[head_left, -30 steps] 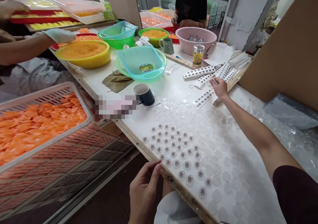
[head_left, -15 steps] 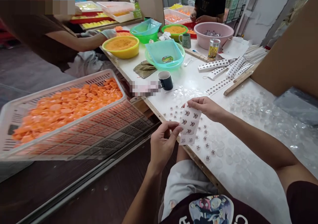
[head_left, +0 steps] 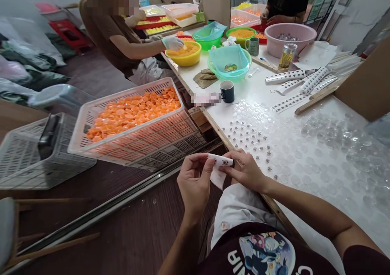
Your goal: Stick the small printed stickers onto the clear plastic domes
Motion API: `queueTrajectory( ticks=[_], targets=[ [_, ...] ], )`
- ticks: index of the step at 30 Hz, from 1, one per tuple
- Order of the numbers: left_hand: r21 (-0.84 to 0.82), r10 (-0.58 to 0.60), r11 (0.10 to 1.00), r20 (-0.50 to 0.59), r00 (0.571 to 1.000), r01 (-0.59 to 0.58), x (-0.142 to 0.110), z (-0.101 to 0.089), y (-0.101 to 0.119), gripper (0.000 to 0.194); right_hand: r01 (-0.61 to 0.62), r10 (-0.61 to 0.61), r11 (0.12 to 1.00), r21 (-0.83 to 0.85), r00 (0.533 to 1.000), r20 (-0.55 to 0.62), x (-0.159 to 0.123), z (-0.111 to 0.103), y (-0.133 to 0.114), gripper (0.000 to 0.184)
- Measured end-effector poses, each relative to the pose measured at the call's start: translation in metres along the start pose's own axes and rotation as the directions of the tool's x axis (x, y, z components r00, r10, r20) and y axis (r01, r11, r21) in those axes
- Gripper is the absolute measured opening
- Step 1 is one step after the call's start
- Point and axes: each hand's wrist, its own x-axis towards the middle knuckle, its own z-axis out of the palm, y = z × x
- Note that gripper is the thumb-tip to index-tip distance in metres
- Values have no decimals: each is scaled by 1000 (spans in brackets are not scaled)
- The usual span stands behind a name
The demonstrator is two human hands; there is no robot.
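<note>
Between my hands, over the table's front edge, is a white sticker sheet [head_left: 219,161] printed with small animal faces, bent over so that only its top fold shows the pictures. My left hand [head_left: 195,179] pinches its left end between thumb and fingers. At the other end my right hand [head_left: 245,170] grips it, fingers closed. Just beyond them, clear round discs bearing stickers [head_left: 248,137] lie in rows on the white table [head_left: 256,92]. Plain clear discs [head_left: 317,169] spread out to the right of my right hand.
A white crate [head_left: 134,155] of orange discs [head_left: 137,108] stands left of the table. Beyond are a dark mug [head_left: 227,91], a turquoise basket [head_left: 230,63], sticker rolls [head_left: 315,80] and a pink basin [head_left: 289,33]. One co-worker's gloved hand [head_left: 173,43] is at a yellow bowl [head_left: 187,59]; another person sits opposite.
The sticker sheet was held up nearly flat; now it is folded over and lower. My right hand has come down close to my left. The view has turned to the left.
</note>
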Motion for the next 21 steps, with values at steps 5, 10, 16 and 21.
queueTrajectory(
  ticks=[5, 10, 16, 21],
  targets=[
    [19, -19, 1000, 146, 989, 16, 0, 1, -14, 31, -138, 133, 973, 187, 990, 39, -3, -5, 3, 21],
    [11, -142, 990, 239, 961, 143, -2, 5, -27, 26, -208, 214, 953, 221, 977, 0, -5, -13, 9, 20],
    [108, -156, 986, 277, 948, 131, 2, 13, -39, 24, -222, 228, 971, 86, 971, -71, 0, -26, 23, 8],
    [183, -140, 979, 294, 946, 88, 7, 18, -47, 28, -169, 164, 985, -47, 982, -94, 5, -34, 26, 6]
  ],
)
